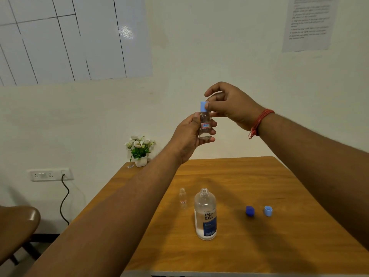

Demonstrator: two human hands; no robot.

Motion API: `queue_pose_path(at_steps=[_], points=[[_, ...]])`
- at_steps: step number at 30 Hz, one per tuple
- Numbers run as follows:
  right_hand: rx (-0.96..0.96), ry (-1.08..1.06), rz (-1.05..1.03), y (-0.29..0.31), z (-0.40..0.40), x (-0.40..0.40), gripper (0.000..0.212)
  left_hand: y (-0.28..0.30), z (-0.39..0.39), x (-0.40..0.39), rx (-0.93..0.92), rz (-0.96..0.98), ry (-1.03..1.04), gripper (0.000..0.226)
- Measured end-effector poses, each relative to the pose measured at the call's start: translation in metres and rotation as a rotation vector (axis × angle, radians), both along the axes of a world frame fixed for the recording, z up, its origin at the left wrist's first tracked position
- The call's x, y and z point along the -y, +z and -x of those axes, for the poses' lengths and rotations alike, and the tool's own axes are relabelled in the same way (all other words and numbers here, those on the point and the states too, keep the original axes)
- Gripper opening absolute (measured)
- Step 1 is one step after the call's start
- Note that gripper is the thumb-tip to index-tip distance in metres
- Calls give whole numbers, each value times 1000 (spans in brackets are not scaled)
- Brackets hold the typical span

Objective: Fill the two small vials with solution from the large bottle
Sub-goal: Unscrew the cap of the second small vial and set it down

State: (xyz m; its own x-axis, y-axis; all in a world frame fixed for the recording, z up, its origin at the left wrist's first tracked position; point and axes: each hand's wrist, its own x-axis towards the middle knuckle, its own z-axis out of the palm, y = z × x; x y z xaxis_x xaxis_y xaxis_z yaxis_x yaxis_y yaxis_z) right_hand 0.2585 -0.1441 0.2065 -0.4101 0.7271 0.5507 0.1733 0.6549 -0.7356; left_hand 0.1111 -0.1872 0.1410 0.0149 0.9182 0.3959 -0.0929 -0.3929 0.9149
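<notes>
1. The left hand (189, 132) holds a small vial (205, 124) upright in the air above the worktop (259, 186), with its fingers curled around the body.
2. The right hand (229, 104) pinches the light blue cap (203, 106) on top of this vial.
3. The second vial (183, 197) stands open on the worktop, just left of the large bottle (205, 214), also open.
4. A dark blue cap (250, 211) and another light blue cap (268, 210) lie to the right.
</notes>
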Motion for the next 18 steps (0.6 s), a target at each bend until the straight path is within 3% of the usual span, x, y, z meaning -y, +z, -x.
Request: queue_pose_path(at_steps=[11, 18], points=[[-15, -2, -2, -10, -1, -2, 36, -5, 0, 1, 5, 3, 8, 45], [-35, -9, -35, -18, 2, -3, 27, -7, 2, 0, -16, 5, 16, 47]])
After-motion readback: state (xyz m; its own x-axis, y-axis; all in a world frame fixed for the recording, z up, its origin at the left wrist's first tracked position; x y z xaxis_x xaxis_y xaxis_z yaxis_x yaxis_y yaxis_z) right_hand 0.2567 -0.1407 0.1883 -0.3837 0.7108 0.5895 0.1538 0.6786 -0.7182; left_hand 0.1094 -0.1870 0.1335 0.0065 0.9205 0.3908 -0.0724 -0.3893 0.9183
